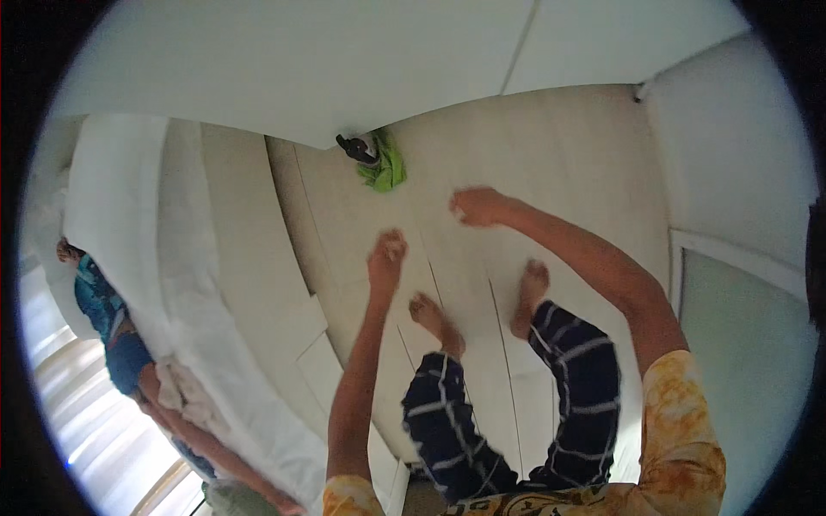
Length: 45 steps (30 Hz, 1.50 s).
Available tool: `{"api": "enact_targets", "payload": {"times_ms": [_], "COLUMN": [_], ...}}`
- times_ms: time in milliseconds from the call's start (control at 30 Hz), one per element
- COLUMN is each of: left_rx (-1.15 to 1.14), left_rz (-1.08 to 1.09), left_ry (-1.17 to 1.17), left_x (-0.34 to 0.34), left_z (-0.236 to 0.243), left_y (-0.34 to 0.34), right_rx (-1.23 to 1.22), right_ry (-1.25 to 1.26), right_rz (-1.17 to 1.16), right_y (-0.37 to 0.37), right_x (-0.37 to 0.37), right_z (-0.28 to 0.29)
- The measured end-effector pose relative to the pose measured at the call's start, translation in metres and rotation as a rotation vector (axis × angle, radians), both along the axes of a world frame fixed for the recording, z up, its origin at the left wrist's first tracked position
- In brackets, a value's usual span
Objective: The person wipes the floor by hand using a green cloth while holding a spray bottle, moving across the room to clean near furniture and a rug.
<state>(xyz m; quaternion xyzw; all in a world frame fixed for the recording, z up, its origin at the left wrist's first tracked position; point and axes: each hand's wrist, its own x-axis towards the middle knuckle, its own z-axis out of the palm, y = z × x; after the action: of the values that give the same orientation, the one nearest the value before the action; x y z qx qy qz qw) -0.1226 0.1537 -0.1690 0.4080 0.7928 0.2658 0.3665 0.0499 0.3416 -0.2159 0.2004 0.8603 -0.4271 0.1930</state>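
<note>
My left hand (387,255) hangs above the pale floor, its blurred fingers curled; I cannot make out anything in it. Higher and to the right, my right hand (476,205) is also curled and blurred, its contents unclear. Beyond both, a bundle of bright green cloth (384,163) with a dark item (353,148) on it lies on the floor against the base of a white panel. My bare feet are below my hands.
A white panel (284,60) spans the far side. At left is a bed with white sheets (116,189), where another person (125,361) lies beside a bright window. A low pale step (258,258) runs along the bed. A white-framed frosted panel (744,361) stands at right.
</note>
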Motion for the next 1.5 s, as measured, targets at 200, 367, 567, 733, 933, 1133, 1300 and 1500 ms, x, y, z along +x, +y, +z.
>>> {"api": "enact_targets", "payload": {"times_ms": [200, 367, 567, 733, 933, 1133, 1300, 1500], "left_rx": [0.233, -0.066, 0.230, 0.341, 0.657, 0.848, 0.759, 0.546], "left_rz": [-0.031, -0.137, 0.102, 0.020, -0.018, 0.177, 0.277, 0.098], "left_ry": [0.455, 0.625, -0.374, -0.283, -0.309, -0.318, -0.398, -0.257], "left_x": [-0.110, -0.125, -0.077, -0.073, -0.063, -0.060, -0.073, -0.078], "left_z": [-0.195, -0.219, -0.100, -0.071, -0.053, -0.042, -0.045, -0.062], "left_y": [0.110, 0.068, 0.050, 0.088, 0.105, 0.122, 0.154, 0.172], "right_rx": [0.446, 0.125, 0.498, 0.156, 0.409, -0.239, -0.297, 0.062], "right_ry": [0.547, 0.325, 0.704, 0.880, 1.023, 0.929, 0.946, 0.769], "right_rz": [-0.538, -0.763, -0.895, -1.203, -1.147, -1.104, -1.036, -0.843], "right_y": [0.049, 0.004, 0.036, 0.058, 0.071, 0.065, 0.092, 0.111], "right_x": [-0.194, -0.191, -0.071, -0.039, 0.009, 0.041, 0.046, 0.048], "right_z": [-0.144, -0.156, -0.094, -0.024, 0.002, 0.008, -0.005, -0.013]}}
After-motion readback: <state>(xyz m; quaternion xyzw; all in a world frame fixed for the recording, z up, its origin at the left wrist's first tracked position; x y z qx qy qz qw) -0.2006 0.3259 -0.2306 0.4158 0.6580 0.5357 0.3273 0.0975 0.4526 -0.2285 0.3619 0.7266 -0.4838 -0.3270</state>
